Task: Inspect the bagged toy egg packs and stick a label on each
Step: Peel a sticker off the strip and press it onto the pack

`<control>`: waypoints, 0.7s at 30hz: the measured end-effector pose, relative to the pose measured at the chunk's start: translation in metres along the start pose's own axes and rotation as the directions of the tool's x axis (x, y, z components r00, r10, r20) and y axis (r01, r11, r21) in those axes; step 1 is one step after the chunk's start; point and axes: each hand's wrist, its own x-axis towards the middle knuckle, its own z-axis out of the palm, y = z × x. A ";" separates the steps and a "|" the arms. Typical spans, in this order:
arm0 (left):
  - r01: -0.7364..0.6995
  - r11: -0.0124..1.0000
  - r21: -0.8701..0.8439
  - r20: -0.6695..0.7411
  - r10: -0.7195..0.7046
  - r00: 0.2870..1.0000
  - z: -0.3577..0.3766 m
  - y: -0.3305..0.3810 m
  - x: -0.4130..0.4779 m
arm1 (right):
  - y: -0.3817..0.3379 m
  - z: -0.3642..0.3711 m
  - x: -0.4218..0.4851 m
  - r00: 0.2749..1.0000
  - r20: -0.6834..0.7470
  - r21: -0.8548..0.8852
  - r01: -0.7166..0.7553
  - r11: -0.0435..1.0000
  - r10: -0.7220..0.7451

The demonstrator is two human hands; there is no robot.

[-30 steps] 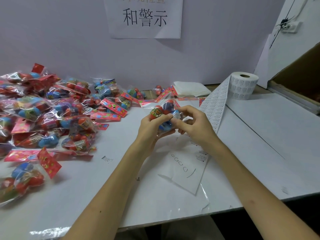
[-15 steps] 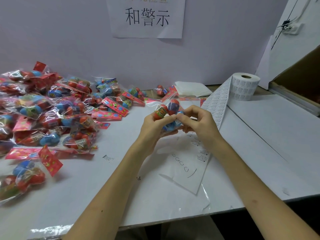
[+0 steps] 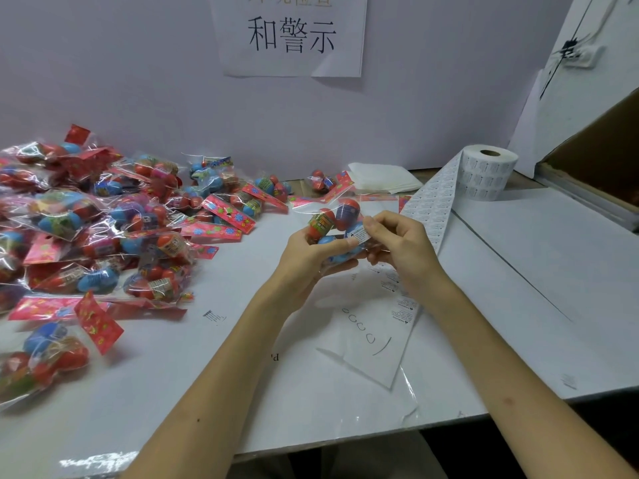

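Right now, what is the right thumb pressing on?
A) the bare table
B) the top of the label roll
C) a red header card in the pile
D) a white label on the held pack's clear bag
D: the right hand has its thumb on the white label, which lies on the clear bag of the egg pack gripped by the left hand.

Both arms show bare along their whole visible length, slim and narrowing to the wrists. The left hand (image 3: 304, 252) and right hand (image 3: 403, 245) are bare too, with short, plain nails. A tiny spot marks the left forearm (image 3: 221, 375); a faint blotch sits on the right forearm (image 3: 501, 361).
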 end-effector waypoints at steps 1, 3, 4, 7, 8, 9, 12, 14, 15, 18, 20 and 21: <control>0.000 1.000 -0.002 -0.005 0.000 1.000 0.000 0.000 0.000 | 0.000 0.001 0.000 1.000 -0.002 -0.016 0.004 1.000 -0.004; -0.003 1.000 -0.002 -0.023 0.002 1.000 0.000 -0.001 0.001 | 0.000 0.002 0.000 1.000 0.001 -0.045 0.012 0.999 -0.012; -0.004 1.000 0.000 -0.035 0.004 0.999 0.001 -0.002 0.001 | 0.000 0.002 0.000 1.000 0.000 -0.058 0.018 0.998 -0.018; -0.010 1.000 0.011 -0.065 0.010 0.998 0.003 -0.003 0.002 | -0.001 0.001 -0.001 0.999 -0.020 -0.071 0.047 0.996 -0.049; -0.012 1.000 0.009 -0.068 0.013 0.998 0.003 -0.003 0.002 | -0.002 0.001 -0.002 0.998 -0.024 -0.070 0.056 0.996 -0.058; -0.012 1.000 0.005 -0.070 0.013 0.997 0.003 -0.003 0.001 | -0.002 0.001 -0.002 0.998 -0.024 -0.070 0.063 0.996 -0.065; -0.006 1.000 -0.005 -0.092 0.005 0.996 0.002 -0.003 0.001 | -0.002 0.002 -0.003 0.997 -0.002 -0.099 0.071 0.993 -0.072; -0.006 1.000 -0.012 -0.097 0.005 0.995 0.000 -0.002 0.002 | -0.001 0.003 -0.003 0.997 0.009 -0.113 0.073 0.991 -0.073; -0.007 1.000 -0.017 -0.098 0.005 0.995 0.000 -0.002 0.002 | -0.001 0.003 -0.003 0.997 0.008 -0.114 0.074 0.991 -0.073; -0.003 1.000 0.012 -0.098 0.004 0.995 0.000 -0.003 0.003 | 0.000 0.001 -0.002 0.998 -0.003 -0.112 0.064 0.992 -0.064; 0.000 0.999 0.043 -0.096 0.004 0.995 0.000 -0.003 0.003 | 0.001 0.001 -0.001 0.998 -0.003 -0.111 0.054 0.992 -0.055; -0.001 0.998 0.056 -0.098 0.006 0.995 -0.001 -0.004 0.003 | 0.002 0.001 -0.001 0.999 0.001 -0.118 0.053 0.992 -0.053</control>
